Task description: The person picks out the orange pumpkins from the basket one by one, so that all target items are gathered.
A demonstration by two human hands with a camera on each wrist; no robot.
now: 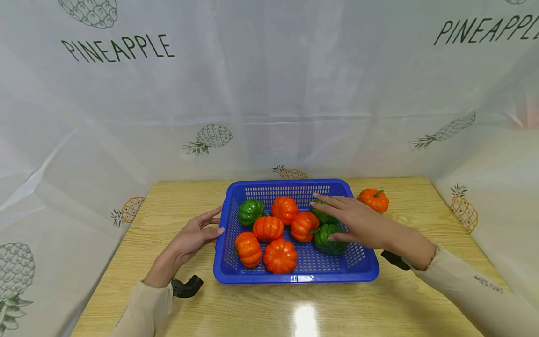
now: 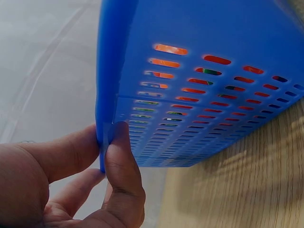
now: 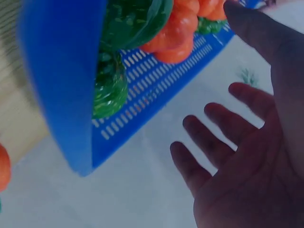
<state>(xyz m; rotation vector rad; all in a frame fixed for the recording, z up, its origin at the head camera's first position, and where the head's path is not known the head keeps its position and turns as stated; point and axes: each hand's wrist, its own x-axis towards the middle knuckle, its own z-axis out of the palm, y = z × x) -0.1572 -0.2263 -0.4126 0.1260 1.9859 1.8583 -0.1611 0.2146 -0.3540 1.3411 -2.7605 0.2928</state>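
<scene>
A blue plastic basket [image 1: 269,279] with slotted walls holds several orange pumpkins [image 1: 280,256] and three green ones [image 1: 251,212]. At the basket's left side, my left hand [image 1: 197,235] holds the rim between thumb and fingers; the left wrist view shows the pinch on the blue rim [image 2: 107,114] closely. My right hand [image 1: 358,222] hovers above the basket's right end with fingers spread and nothing in it, partly covering two green pumpkins [image 1: 328,241]. In the right wrist view its palm and separated fingers face the basket.
One more orange pumpkin [image 1: 374,200] lies on the wooden table [image 1: 181,196] outside the basket, beyond my right wrist. White sheeting [image 1: 269,93] with pineapple prints hangs behind the table and at both sides.
</scene>
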